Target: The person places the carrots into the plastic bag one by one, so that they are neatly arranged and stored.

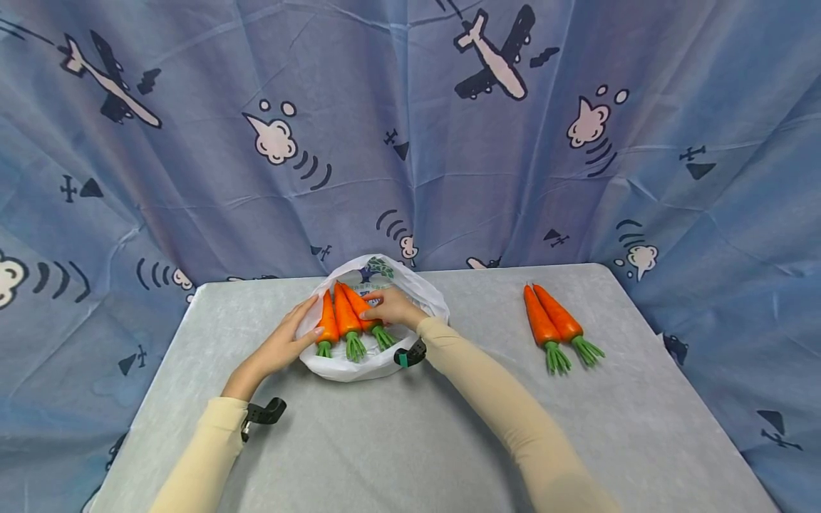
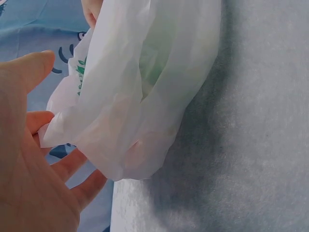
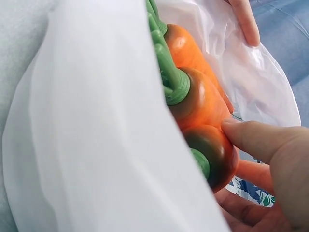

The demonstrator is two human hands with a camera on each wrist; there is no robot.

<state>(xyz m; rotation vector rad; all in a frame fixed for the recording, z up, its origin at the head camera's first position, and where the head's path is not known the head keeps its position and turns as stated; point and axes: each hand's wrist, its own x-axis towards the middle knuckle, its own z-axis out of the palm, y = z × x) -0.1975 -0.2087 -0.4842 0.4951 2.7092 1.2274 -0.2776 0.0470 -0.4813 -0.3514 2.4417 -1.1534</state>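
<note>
A white plastic bag (image 1: 349,369) lies on the table with its mouth spread. Inside it are three orange carrots with green stems: a left one (image 1: 327,318), a middle one (image 1: 346,313) and a right one (image 1: 356,301). My right hand (image 1: 394,308) reaches into the bag and holds the right carrot (image 3: 219,154), thumb on top and fingers along its side. At the bag's left rim, my left hand (image 1: 276,349) touches the plastic. Its fingers (image 2: 72,164) are spread and fairly straight, the thumb apart.
Two more carrots (image 1: 541,318) lie side by side on the table to the right of the bag. The table has a pale grey cover (image 1: 385,442). A blue curtain (image 1: 359,128) printed with planes hangs behind it.
</note>
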